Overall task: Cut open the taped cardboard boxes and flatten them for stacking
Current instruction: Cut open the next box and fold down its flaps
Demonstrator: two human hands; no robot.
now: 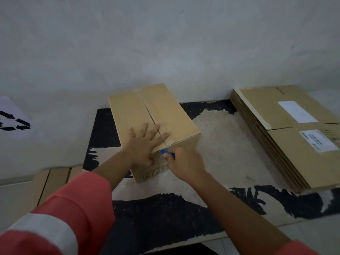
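A closed brown cardboard box (165, 111) stands on a worn mat against the wall, its top seam running away from me. My left hand (145, 142) lies flat on the near end of its top, fingers spread across the seam. My right hand (184, 162) grips a blue cutter (166, 153), whose tip touches the box's near face just below the top edge by the seam. The blade itself is too small to make out.
A stack of flattened boxes (279, 137) with white labels lies to the right. More flat cardboard (55, 179) sits at the near left. A white sheet with recycling arrows (12, 120) leans at far left. The black-and-tan mat (230, 153) covers the floor.
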